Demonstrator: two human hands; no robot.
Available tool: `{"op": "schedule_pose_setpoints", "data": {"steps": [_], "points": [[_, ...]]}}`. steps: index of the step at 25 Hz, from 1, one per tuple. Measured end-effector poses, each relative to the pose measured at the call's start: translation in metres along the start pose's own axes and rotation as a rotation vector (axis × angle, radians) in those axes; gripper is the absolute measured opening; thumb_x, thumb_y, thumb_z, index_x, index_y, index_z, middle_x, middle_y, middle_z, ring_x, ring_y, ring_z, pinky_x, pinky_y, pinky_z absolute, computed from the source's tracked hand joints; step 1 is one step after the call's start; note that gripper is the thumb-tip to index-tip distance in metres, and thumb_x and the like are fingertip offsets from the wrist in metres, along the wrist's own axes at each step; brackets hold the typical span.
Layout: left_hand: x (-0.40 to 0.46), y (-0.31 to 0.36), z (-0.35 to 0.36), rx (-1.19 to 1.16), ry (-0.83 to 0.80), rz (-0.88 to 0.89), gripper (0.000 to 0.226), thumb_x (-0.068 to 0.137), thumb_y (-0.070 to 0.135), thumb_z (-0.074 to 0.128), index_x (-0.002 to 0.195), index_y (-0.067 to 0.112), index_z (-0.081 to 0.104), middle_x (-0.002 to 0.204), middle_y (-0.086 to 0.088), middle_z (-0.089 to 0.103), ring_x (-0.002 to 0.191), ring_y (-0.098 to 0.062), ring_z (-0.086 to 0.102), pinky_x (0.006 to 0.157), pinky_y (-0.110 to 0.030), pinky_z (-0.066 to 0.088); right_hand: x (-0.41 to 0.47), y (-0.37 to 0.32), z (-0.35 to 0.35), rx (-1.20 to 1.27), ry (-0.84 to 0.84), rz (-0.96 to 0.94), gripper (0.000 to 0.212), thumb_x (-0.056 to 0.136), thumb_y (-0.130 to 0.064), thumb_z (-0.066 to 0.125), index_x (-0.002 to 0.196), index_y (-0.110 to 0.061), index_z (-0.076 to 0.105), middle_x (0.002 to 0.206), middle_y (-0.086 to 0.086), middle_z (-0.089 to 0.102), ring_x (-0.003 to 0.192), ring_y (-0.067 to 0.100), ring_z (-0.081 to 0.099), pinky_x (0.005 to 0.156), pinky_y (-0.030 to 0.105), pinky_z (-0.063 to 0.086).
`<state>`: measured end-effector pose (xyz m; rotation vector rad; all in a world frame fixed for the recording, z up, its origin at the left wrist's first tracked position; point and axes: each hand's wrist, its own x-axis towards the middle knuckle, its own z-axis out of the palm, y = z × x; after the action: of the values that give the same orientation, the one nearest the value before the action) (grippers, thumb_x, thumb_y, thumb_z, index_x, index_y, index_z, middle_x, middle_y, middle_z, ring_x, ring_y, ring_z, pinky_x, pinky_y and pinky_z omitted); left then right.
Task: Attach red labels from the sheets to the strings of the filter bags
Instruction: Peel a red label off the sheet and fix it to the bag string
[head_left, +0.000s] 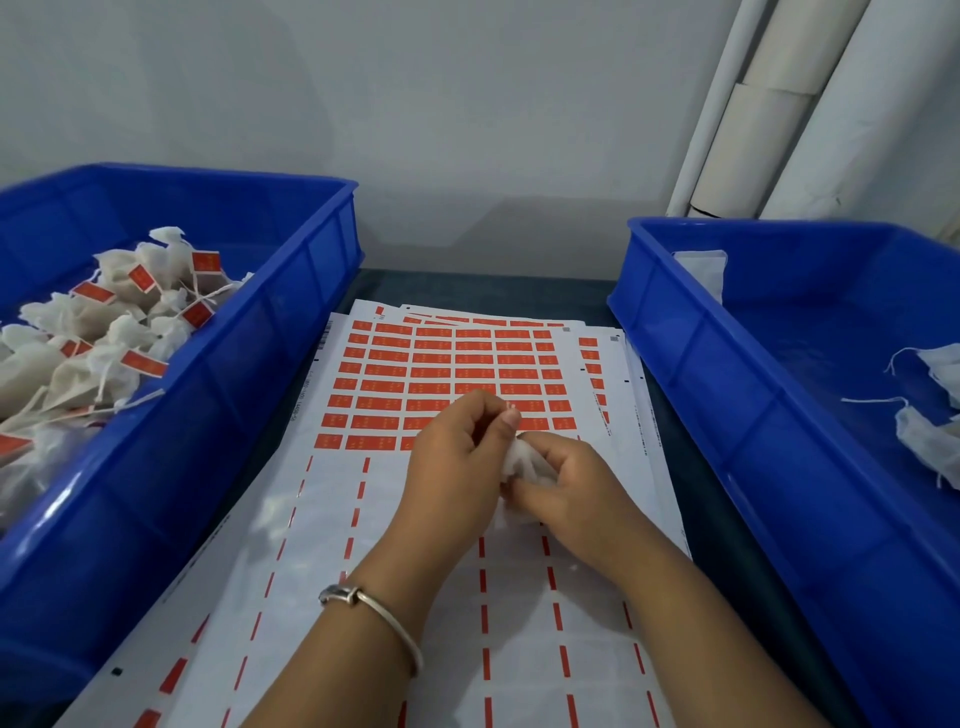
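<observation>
A stack of label sheets (447, 364) lies on the table between two bins; its far half carries rows of red labels, its near half is peeled. Above the sheet my right hand (566, 488) grips a small white filter bag (522, 460). My left hand (457, 457), a silver bangle on its wrist, pinches the bag's thin string near its top, fingertips close over the last label rows. The string itself is barely visible.
A blue bin (291, 332) on the left holds several filter bags with red labels (140, 364) on their strings. A blue bin (727, 364) on the right holds a few unlabelled bags (930, 431). White rolls (769, 114) lean against the wall at back right.
</observation>
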<state>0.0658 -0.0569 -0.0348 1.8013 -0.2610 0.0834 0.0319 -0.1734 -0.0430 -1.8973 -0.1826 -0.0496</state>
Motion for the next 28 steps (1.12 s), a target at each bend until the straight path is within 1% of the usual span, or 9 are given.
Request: {"op": "schedule_pose_setpoints", "data": {"steps": [7,10,14,18,20,22,24,26,28], "points": [[0.004,0.001,-0.001,-0.162,0.065,-0.235,0.023,0.093,0.025,0.055,0.071,0.023,0.062,0.061,0.009,0.061,0.063,-0.009,0.059,0.052,-0.016,0.048,-0.002,0.002,0.006,-0.156,0.302,-0.178,0.037,0.077,-0.015,0.075,0.086,-0.04,0.049,0.081,-0.025,0.059,0.092,-0.012,0.054,0.068,0.001,0.044],[0.005,0.004,-0.001,-0.249,0.077,-0.335,0.023,0.092,0.023,0.056,0.07,0.023,0.063,0.06,0.008,0.063,0.066,-0.013,0.061,0.061,-0.024,0.054,0.0,0.004,0.008,-0.256,0.373,-0.233,0.029,0.079,-0.02,0.075,0.09,-0.038,0.055,0.087,-0.031,0.054,0.093,-0.014,0.054,0.072,-0.002,0.041],[0.005,0.007,0.0,-0.317,0.096,-0.424,0.02,0.092,0.021,0.056,0.073,0.021,0.064,0.071,-0.001,0.065,0.071,-0.019,0.062,0.071,-0.033,0.055,0.002,0.006,0.009,-0.352,0.418,-0.21,0.02,0.084,-0.025,0.07,0.103,-0.02,0.069,0.093,-0.021,0.059,0.082,-0.01,0.056,0.072,0.0,0.041],[0.009,0.011,-0.004,-0.527,0.116,-0.555,0.014,0.09,0.018,0.057,0.078,0.014,0.062,0.055,0.001,0.063,0.058,-0.015,0.063,0.059,-0.024,0.054,0.002,0.002,0.008,-0.313,0.351,-0.095,0.014,0.088,-0.038,0.058,0.1,-0.032,0.062,0.092,-0.031,0.055,0.083,-0.01,0.055,0.07,0.0,0.037],[0.009,0.014,-0.008,-0.746,0.107,-0.622,0.006,0.088,0.011,0.055,0.084,0.009,0.058,0.052,-0.001,0.063,0.053,-0.015,0.064,0.058,-0.024,0.054,0.003,0.001,0.006,-0.219,0.275,0.044,0.003,0.09,-0.034,0.059,0.091,-0.037,0.058,0.086,-0.031,0.057,0.082,-0.006,0.058,0.062,0.0,0.04],[0.006,0.013,-0.014,-0.87,0.044,-0.605,0.008,0.084,0.002,0.049,0.084,0.007,0.055,0.058,-0.005,0.065,0.055,-0.017,0.067,0.054,-0.024,0.054,0.005,0.0,0.002,-0.079,0.201,0.156,0.015,0.092,-0.029,0.057,0.079,-0.033,0.063,0.075,-0.024,0.062,0.079,-0.006,0.059,0.057,0.0,0.042],[0.003,0.014,-0.018,-0.899,-0.061,-0.561,0.016,0.078,-0.006,0.045,0.078,0.007,0.054,0.063,-0.007,0.064,0.057,-0.018,0.066,0.054,-0.025,0.053,0.006,-0.002,-0.003,0.155,0.12,0.266,0.03,0.092,-0.018,0.056,0.067,-0.026,0.07,0.071,-0.013,0.065,0.074,0.002,0.06,0.063,0.007,0.048],[0.001,0.014,-0.018,-0.854,-0.15,-0.522,0.025,0.075,-0.012,0.042,0.068,0.008,0.055,0.068,-0.01,0.061,0.064,-0.021,0.063,0.061,-0.029,0.054,0.007,-0.004,-0.009,0.503,0.043,0.33,0.025,0.082,-0.01,0.06,0.069,-0.024,0.076,0.072,-0.005,0.067,0.071,0.01,0.061,0.069,0.023,0.053],[0.001,0.013,-0.018,-0.772,-0.194,-0.442,0.033,0.08,-0.015,0.038,0.066,0.006,0.059,0.074,-0.013,0.06,0.075,-0.026,0.059,0.07,-0.031,0.053,0.007,-0.002,-0.014,0.751,0.018,0.351,0.024,0.068,-0.011,0.06,0.083,-0.022,0.076,0.08,-0.001,0.069,0.066,0.012,0.063,0.063,0.029,0.053]]}}
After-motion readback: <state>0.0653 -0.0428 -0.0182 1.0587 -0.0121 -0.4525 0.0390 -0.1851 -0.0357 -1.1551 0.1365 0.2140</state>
